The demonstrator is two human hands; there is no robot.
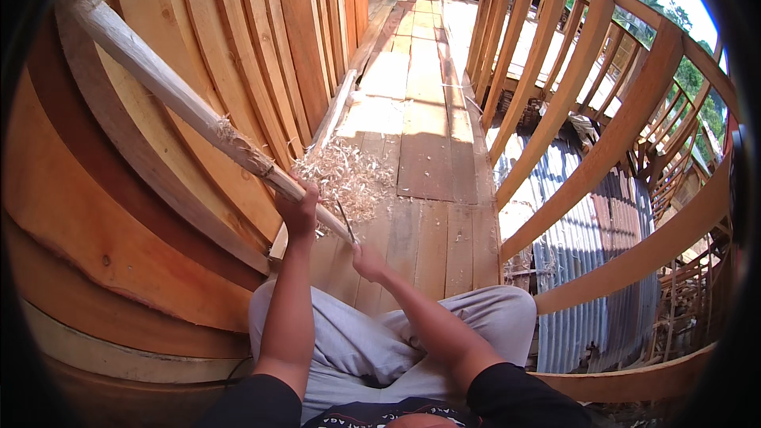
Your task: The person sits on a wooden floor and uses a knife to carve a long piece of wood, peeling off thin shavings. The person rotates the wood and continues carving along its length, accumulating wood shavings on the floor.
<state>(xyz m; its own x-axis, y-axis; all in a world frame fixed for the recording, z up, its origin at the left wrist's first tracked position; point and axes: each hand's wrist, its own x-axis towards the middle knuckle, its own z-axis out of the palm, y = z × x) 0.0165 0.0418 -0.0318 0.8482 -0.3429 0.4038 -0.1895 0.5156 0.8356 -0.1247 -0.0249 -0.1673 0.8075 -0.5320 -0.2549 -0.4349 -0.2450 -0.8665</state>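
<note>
A long wooden pole point(158, 71) slants from the upper left down toward my lap. Its upper part is pale and weathered, while the lower part is shaved down to fresh, light wood. My left hand point(297, 208) is wrapped round the shaved part. Near the pole's lower end my right hand point(368, 262) is closed on a knife, whose narrow dark blade point(345, 219) points up and away from me, right beside the wood. The knife's handle is hidden inside my fingers. A heap of curled wood shavings point(349, 178) lies on the floor just beyond my hands.
A wall of upright wooden boards point(230, 40) rises close on my left. A slatted wooden railing point(590, 135) runs along the right, with corrugated metal roofing point(594, 246) below it. The plank floor point(428, 150) stretches ahead; a pale wooden strip point(337, 111) lies along the wall's foot.
</note>
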